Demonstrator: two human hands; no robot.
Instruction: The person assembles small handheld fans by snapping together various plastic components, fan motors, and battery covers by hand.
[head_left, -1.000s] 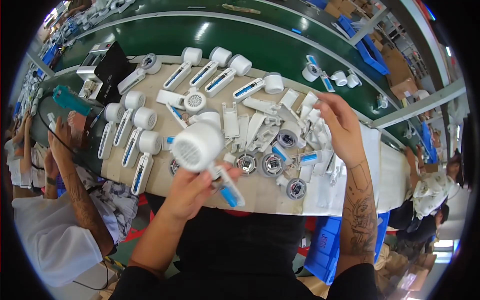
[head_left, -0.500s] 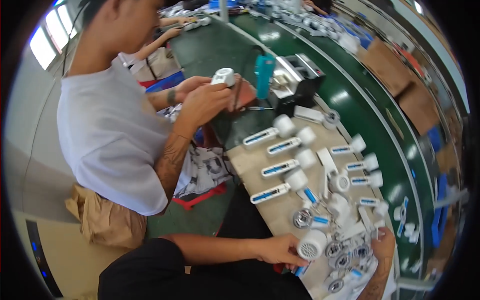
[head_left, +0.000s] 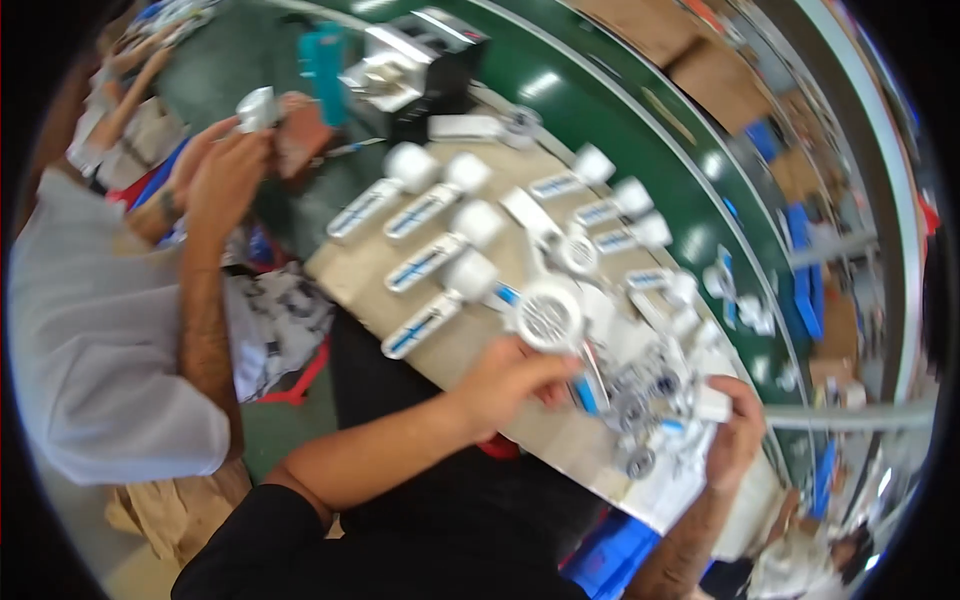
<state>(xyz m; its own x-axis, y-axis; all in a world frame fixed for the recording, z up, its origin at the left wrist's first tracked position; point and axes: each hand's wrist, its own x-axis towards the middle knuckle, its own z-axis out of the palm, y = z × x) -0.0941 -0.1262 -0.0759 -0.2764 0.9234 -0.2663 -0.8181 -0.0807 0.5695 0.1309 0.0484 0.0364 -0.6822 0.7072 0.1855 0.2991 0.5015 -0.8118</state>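
My left hand (head_left: 510,385) is closed around the neck of a white round-headed handheld device (head_left: 548,315). Its slotted grille faces up, and a blue strip (head_left: 585,394) shows on its handle beside my fingers. At the right side of the loose parts, my right hand (head_left: 737,430) has its fingers closed on a white plastic piece (head_left: 712,404), whose exact kind is blurred. Between the hands lies a jumble of white housings and clear round parts (head_left: 630,410). Several similar devices with round white heads (head_left: 425,265) lie in a row on the tan board.
The tan board (head_left: 350,262) borders a green conveyor (head_left: 690,200). At its far end stand a black and silver machine (head_left: 430,70) and a teal tool (head_left: 322,75). A co-worker in a grey-white shirt (head_left: 110,340) sits at left, holding a white part. A blue bin (head_left: 612,552) is below.
The view has swung right, so the board and co-worker appear farther left. My left hand still holds the device, now raised over the parts. A white piece now shows in my right hand.
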